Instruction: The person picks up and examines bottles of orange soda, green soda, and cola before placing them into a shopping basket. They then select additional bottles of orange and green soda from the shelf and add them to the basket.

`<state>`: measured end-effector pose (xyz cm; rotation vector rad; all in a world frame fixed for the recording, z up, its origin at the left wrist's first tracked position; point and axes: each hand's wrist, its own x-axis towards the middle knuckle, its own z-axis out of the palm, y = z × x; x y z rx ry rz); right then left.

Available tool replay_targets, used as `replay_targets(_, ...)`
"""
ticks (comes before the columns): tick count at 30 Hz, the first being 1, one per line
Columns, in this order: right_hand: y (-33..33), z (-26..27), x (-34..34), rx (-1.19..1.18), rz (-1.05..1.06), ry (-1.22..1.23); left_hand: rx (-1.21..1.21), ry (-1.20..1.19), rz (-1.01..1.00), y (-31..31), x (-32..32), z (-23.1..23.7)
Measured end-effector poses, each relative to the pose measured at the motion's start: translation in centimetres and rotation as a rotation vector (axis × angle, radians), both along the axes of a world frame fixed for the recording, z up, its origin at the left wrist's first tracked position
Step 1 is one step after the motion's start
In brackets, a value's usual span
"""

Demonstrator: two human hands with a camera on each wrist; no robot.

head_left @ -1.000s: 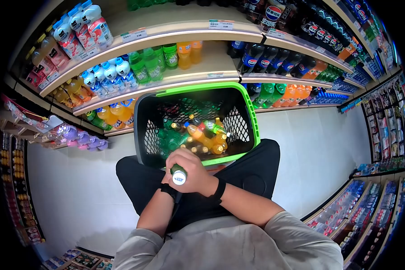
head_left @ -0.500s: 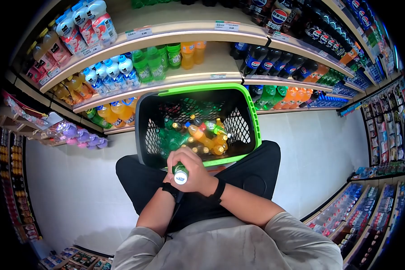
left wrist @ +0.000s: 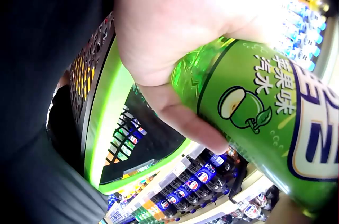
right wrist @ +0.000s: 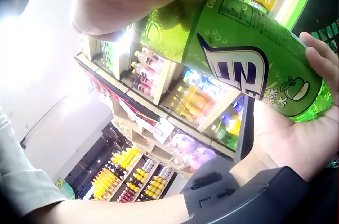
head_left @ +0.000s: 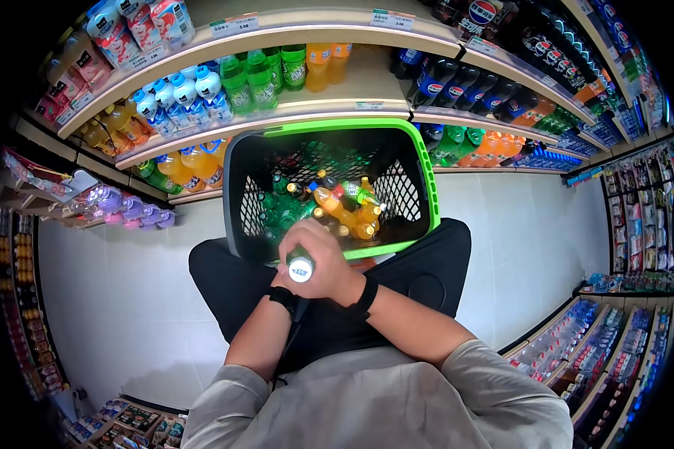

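A green apple-flavoured soda bottle (left wrist: 243, 97) with a white cap (head_left: 301, 269) is held in both hands in front of the lap. My right hand (head_left: 326, 258) wraps round its upper part below the cap. Lower down, my left hand (left wrist: 175, 33) grips the base, thumb and fingers curled about it; in the head view it is mostly hidden behind the right. The cap points up at the head camera. Just beyond the hands stands a black basket with a green rim (head_left: 337, 125), holding orange bottles (head_left: 327, 200), green bottles (head_left: 284, 213) and several dark ones.
Behind the basket run shelves of drinks, with green bottles (head_left: 260, 81) and cola bottles (head_left: 433, 82). Purple-capped bottles (head_left: 127, 206) jut out at the left. The person's bent legs (head_left: 445, 262) flank the basket. More shelving (head_left: 577, 337) stands at the right on the pale floor (head_left: 532, 232).
The head view has tipped slightly, so shelves, basket and hands sit higher in it. Both hands keep the same hold on the bottle.
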<state>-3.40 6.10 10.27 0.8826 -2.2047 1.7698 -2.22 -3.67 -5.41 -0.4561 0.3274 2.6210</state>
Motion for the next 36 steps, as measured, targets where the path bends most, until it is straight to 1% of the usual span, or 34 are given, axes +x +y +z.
replay_targets(8,0.3,-1.1,-0.7,-0.02,-0.004,-0.01,-0.012,0.005,-0.009,-0.2,-0.4,-0.3)
replay_targets(15,0.1,-1.0,-0.7,-0.037,-0.048,-0.058,-0.022,0.054,-0.007,0.1,-0.3,0.2)
replay_targets(18,1.2,-1.2,-0.6,-0.025,-0.094,-0.012,-0.006,0.092,0.003,0.5,0.0,0.5)
replay_targets(20,2.8,-0.7,-0.9,0.022,-0.138,0.048,0.006,0.114,0.032,0.9,-0.1,0.5)
replay_targets(21,3.9,-0.3,-1.2,0.046,-0.159,0.076,-0.025,0.086,0.038,1.1,-0.1,0.4)
replay_targets(22,5.3,-0.1,-1.7,0.12,-0.172,0.106,-0.053,0.078,0.062,1.6,0.0,0.2)
replay_targets(23,6.7,-0.5,-2.0,0.135,-0.177,0.076,-0.273,-0.131,-0.101,0.5,-0.9,1.3)
replay_targets(24,8.1,-1.1,-2.2,0.118,-0.184,-0.029,-0.302,-0.191,-0.132,0.6,-1.3,1.6)
replay_targets(25,9.4,-1.6,-2.3,0.102,-0.189,-0.138,-0.352,-0.167,-0.177,0.7,-1.5,1.9)
replay_targets(27,12.2,-1.9,-2.7,0.203,-0.255,-0.246,-0.519,-0.214,-0.234,1.6,-1.8,2.5)
replay_targets(28,13.2,-2.1,-2.5,0.167,-0.293,-0.319,-0.583,-0.211,-0.273,1.9,-2.1,2.2)
replay_targets(29,14.1,-2.3,-2.4,0.186,-0.31,-0.368,-0.647,-0.199,-0.281,2.3,-2.5,2.7)
replay_targets(31,15.1,-2.7,-2.1,0.17,-0.345,-0.429,-0.776,-0.172,-0.306,3.6,-3.6,4.6)
replay_targets(32,15.3,-3.1,-2.0,0.16,-0.358,-0.451,-0.797,-0.194,-0.285,3.9,-4.1,4.4)
replay_targets(34,15.3,-3.9,-2.1,0.14,-0.382,-0.493,-0.71,-0.181,-0.24,4.0,-5.4,1.9)
replay_targets(36,14.4,-4.8,-2.8,0.179,-0.359,-0.363,-0.659,-0.159,-0.207,4.3,-6.6,1.1)
